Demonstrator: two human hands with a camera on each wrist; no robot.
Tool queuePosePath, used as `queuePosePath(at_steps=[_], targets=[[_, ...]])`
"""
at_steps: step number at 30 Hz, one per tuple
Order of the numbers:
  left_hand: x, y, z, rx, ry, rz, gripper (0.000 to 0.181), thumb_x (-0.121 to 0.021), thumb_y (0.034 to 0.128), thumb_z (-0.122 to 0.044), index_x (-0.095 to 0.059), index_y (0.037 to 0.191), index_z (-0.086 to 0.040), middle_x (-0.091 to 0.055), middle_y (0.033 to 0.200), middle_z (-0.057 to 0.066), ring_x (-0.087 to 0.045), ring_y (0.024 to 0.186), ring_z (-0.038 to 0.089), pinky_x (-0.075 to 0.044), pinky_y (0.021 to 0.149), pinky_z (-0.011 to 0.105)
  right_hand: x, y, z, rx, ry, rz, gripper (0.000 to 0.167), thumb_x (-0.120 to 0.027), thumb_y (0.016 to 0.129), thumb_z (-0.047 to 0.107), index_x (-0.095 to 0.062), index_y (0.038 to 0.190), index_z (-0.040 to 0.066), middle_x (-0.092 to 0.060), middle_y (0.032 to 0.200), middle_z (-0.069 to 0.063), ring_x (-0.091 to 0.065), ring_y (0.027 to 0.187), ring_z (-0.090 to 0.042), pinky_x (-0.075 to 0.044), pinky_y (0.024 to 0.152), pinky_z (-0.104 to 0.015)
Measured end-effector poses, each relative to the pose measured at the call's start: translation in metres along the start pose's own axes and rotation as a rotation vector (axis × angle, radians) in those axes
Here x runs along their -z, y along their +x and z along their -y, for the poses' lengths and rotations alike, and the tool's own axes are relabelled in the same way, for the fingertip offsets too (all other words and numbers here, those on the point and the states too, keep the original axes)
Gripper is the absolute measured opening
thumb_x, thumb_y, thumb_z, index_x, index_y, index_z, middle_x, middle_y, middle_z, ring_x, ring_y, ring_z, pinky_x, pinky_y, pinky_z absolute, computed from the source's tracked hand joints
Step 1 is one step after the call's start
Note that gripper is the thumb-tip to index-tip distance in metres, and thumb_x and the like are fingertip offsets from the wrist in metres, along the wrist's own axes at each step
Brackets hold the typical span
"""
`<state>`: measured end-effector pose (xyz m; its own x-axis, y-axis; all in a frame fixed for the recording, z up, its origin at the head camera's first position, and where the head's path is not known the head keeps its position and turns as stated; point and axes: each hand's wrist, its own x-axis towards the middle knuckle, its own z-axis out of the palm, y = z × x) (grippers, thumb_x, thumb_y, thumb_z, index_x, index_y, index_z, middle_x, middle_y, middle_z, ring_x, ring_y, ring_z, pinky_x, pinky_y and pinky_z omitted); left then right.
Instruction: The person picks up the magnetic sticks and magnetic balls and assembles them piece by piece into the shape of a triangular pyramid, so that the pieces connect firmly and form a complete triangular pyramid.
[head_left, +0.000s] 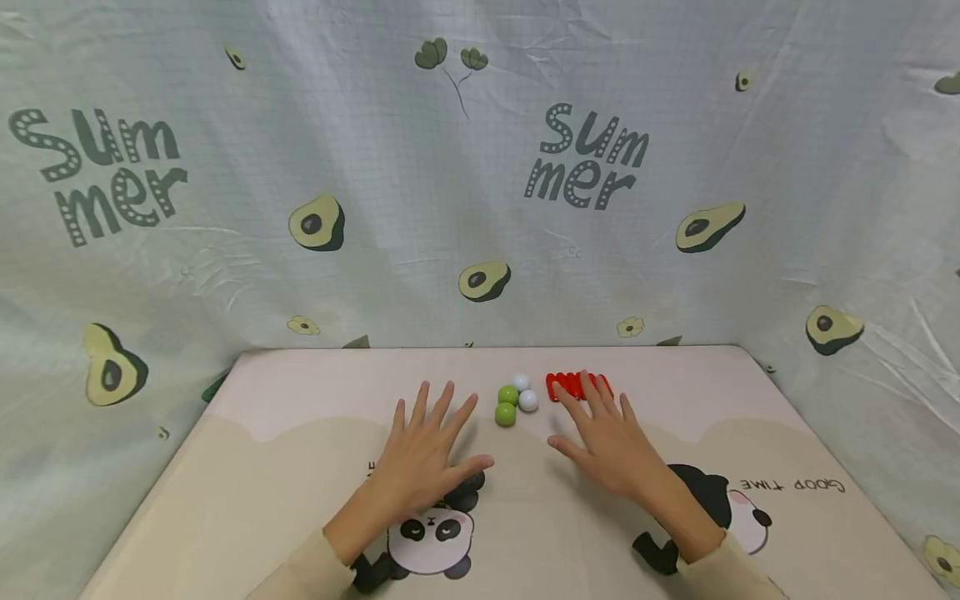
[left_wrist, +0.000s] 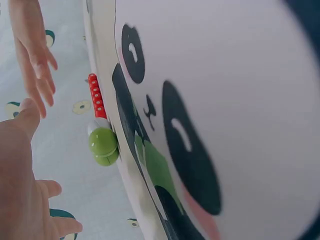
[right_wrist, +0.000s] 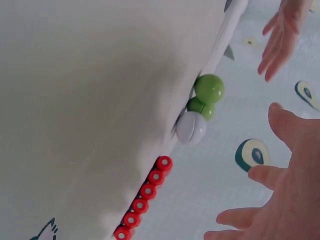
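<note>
My left hand [head_left: 422, 454] is held over the table with fingers spread, left of the balls, and holds nothing. Spread in the same way, my right hand [head_left: 611, 450] hovers above the table, its fingertips partly covering a row of several red cylinders [head_left: 562, 385] in the head view. Seen in the right wrist view, those red cylinders [right_wrist: 140, 205] lie side by side with pale round centres at their ends. Two green balls [head_left: 506, 414] and two white balls [head_left: 528, 401] sit clustered between the hands. Both wrist views show each hand apart from these things.
The table's cover [head_left: 247, 475] is pale pink and beige, printed with a panda [head_left: 429, 546] near the left wrist and another panda under the right forearm. Behind and at both sides hangs a pale curtain [head_left: 405, 167] with avocado prints.
</note>
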<state>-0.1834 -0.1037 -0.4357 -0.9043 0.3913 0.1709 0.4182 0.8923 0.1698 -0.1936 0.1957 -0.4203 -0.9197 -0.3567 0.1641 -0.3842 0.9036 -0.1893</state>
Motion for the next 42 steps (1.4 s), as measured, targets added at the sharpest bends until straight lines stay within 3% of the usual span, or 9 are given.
queuePosePath(at_steps=[6, 20, 28, 33, 38, 42], targets=[[0.002, 0.009, 0.000, 0.006, -0.012, 0.009, 0.089, -0.046, 0.0925, -0.079, -0.028, 0.164, -0.030, -0.023, 0.172, 0.013, -0.012, 0.159, 0.049, -0.017, 0.120, 0.074, 0.003, 0.006, -0.007, -0.036, 0.006, 0.003, 0.076, -0.062, 0.099, 0.052, -0.037, 0.161, 0.015, -0.024, 0.168, -0.027, -0.019, 0.156, -0.052, -0.019, 0.118, -0.075], [-0.005, 0.033, 0.006, 0.012, -0.045, 0.014, 0.087, -0.048, 0.0936, -0.076, -0.030, 0.164, -0.028, -0.024, 0.171, 0.016, -0.016, 0.158, 0.050, -0.019, 0.119, 0.074, 0.002, 0.020, -0.027, -0.046, 0.058, 0.038, 0.074, -0.059, 0.101, 0.049, -0.032, 0.163, 0.018, -0.023, 0.168, -0.029, -0.020, 0.155, -0.053, -0.020, 0.117, -0.076], [-0.010, 0.049, 0.006, -0.004, -0.155, 0.037, 0.084, -0.050, 0.0970, -0.070, -0.031, 0.164, -0.023, -0.025, 0.170, 0.019, -0.021, 0.156, 0.051, -0.027, 0.119, 0.069, 0.007, 0.028, -0.047, -0.044, 0.094, 0.032, 0.068, -0.056, 0.105, 0.043, -0.034, 0.162, 0.013, -0.025, 0.165, -0.033, -0.025, 0.152, -0.056, -0.026, 0.116, -0.073], [-0.012, 0.057, 0.004, -0.019, -0.233, 0.042, 0.085, -0.050, 0.0982, -0.068, -0.029, 0.164, -0.020, -0.026, 0.170, 0.019, -0.024, 0.156, 0.048, -0.031, 0.121, 0.061, 0.008, 0.035, -0.059, -0.092, 0.127, 0.062, 0.069, -0.056, 0.105, 0.041, -0.031, 0.162, 0.013, -0.023, 0.166, -0.033, -0.026, 0.151, -0.057, -0.032, 0.112, -0.074], [-0.011, 0.062, -0.001, 0.005, -0.347, 0.063, 0.085, -0.052, 0.0976, -0.067, -0.028, 0.164, -0.021, -0.026, 0.170, 0.016, -0.023, 0.158, 0.043, -0.032, 0.121, 0.062, 0.007, 0.044, -0.069, -0.130, 0.143, 0.089, 0.067, -0.052, 0.106, 0.037, -0.028, 0.163, 0.011, -0.021, 0.166, -0.033, -0.027, 0.151, -0.056, -0.036, 0.107, -0.076], [-0.011, 0.066, -0.005, 0.020, -0.412, 0.059, 0.084, -0.058, 0.0976, -0.061, -0.030, 0.164, -0.019, -0.030, 0.168, 0.019, -0.030, 0.155, 0.042, -0.032, 0.121, 0.061, 0.007, 0.052, -0.078, -0.132, 0.143, 0.070, 0.063, -0.051, 0.107, 0.030, -0.030, 0.161, 0.007, -0.028, 0.163, -0.034, -0.032, 0.148, -0.056, -0.037, 0.106, -0.076]])
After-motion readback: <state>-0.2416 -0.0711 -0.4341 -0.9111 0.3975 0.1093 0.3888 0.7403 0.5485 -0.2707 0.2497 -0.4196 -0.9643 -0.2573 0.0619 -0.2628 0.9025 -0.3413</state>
